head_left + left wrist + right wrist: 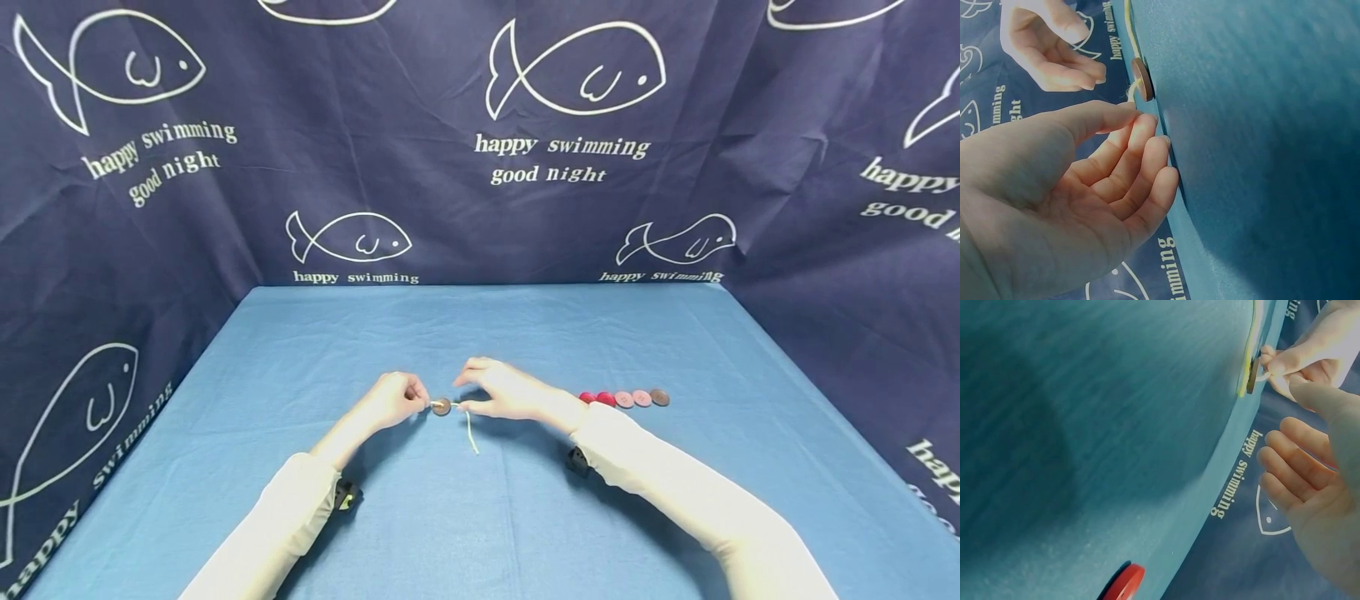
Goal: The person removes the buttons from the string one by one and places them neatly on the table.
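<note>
A brown button (441,407) hangs on a pale yellow string (472,433) between the two hands, low over the blue cloth. My left hand (396,400) pinches the string right beside the button, thumb against fingertip; the left wrist view shows the short stretch of string (1131,94) running from the button (1142,80) to that pinch. The string's loose end trails toward me on the other side. My right hand (504,390) is just right of the button, its thumb and fingers spread apart with nothing between them, the thumb close to the string.
To the right, partly behind the right forearm, a row of buttons lies on the blue cloth (480,533): red buttons (605,399), pink buttons (641,398) and a brown one (660,397). A dark blue curtain (450,167) with fish drawings closes off the back and sides.
</note>
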`<state>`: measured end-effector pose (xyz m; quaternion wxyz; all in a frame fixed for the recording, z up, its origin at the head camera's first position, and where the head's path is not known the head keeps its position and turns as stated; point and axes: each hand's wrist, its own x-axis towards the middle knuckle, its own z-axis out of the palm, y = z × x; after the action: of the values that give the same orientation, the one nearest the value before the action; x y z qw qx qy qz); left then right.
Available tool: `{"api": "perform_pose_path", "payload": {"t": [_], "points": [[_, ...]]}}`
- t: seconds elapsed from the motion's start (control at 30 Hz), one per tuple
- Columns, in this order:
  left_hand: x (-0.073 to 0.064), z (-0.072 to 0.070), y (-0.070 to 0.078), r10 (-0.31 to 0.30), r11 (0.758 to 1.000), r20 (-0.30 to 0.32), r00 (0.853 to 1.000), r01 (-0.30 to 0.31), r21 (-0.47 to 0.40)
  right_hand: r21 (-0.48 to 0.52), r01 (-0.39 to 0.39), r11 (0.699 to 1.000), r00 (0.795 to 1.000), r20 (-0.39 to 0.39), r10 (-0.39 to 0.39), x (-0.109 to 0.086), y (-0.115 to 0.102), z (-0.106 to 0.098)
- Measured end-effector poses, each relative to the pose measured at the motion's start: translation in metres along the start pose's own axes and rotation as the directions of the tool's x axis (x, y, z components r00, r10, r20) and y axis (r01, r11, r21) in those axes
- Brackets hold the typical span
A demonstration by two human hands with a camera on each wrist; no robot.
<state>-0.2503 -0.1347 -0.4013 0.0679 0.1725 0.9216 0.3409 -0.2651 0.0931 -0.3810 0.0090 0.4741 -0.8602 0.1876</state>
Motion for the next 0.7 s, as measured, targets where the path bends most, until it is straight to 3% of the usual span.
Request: {"api": "perform_pose_path", "payload": {"t": [0.27, 0.7], "points": [[0.001, 0.001, 0.0, 0.002, 1.0, -0.004, 1.0, -0.002, -0.011, -0.019, 0.052, 0.998, 0.998, -0.02, -0.053, 0.005, -0.002, 0.003], [0.001, 0.002, -0.002, 0.012, 1.0, -0.002, 1.0, -0.012, -0.005, -0.04, 0.064, 0.997, 0.998, -0.008, -0.064, 0.011, -0.007, 0.009]]}}
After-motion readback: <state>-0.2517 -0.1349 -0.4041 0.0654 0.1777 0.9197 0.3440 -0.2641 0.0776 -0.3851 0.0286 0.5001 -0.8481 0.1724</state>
